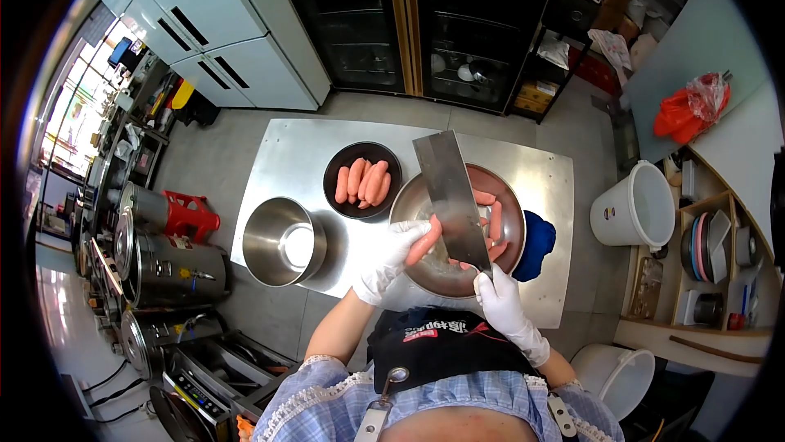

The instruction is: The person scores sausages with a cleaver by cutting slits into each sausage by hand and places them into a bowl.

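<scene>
My left hand (391, 258), in a white glove, is closed around a sausage (424, 242) over the left part of a wide metal bowl (517, 233). In my gloved right hand (504, 303) is the handle of a cleaver (451, 192). Its broad blade slants up and away across the bowl, just right of the held sausage, and hides the bowl's middle. Several sausage pieces (495, 219) lie in the bowl to the right of the blade. Beyond my left hand stands a black bowl (329, 184) with several whole sausages (363, 181) in it.
An empty-looking steel pot (248, 237) stands on the left of the steel table (282, 143). A blue cloth (538, 247) lies against the bowl's right side. White buckets (603, 217) stand on the floor to the right, and a red stool (190, 217) to the left.
</scene>
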`<state>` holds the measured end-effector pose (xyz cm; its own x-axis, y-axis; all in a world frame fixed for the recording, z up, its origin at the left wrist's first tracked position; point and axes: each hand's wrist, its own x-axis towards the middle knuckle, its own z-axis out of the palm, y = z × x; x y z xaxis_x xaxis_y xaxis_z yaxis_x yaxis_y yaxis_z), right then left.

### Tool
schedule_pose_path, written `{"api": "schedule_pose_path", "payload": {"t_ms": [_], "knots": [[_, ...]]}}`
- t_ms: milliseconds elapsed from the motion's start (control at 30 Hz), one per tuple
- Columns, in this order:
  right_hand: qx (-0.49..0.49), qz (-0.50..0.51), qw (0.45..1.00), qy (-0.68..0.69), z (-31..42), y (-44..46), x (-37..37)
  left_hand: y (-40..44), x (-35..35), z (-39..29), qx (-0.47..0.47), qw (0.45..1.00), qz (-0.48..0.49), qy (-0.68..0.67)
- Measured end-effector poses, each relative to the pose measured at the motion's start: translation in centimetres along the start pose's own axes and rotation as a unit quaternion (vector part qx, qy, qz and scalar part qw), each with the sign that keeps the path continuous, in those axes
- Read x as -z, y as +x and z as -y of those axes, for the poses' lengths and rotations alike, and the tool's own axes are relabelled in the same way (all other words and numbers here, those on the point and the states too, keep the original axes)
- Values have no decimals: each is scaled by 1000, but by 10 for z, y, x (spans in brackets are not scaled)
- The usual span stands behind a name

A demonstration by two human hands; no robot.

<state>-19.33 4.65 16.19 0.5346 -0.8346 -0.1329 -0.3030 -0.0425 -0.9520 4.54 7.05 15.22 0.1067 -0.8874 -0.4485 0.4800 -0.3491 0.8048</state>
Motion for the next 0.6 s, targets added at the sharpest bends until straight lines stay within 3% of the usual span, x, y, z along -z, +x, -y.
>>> {"api": "schedule_pose_path", "payload": {"t_ms": [100, 200, 233, 300, 500, 600], "knots": [[3, -11, 1000, 16, 9, 0, -1, 2, 0, 3, -8, 998, 13, -65], [3, -11, 1000, 20, 12, -4, 1, -9, -19, -17, -34, 997, -49, -50], [2, -8, 1000, 14, 12, -5, 3, -12, -24, -22, -128, 988, -89, 16], [15, 0, 1000, -5, 17, -9, 6, -7, -20, -17, -220, 964, -128, 80], [33, 19, 999, -39, 5, -15, 7, -3, -24, -28, -104, 983, -114, -100], [30, 26, 998, -40, -2, -15, 5, 4, -17, -19, -69, 979, -53, -184]]}}
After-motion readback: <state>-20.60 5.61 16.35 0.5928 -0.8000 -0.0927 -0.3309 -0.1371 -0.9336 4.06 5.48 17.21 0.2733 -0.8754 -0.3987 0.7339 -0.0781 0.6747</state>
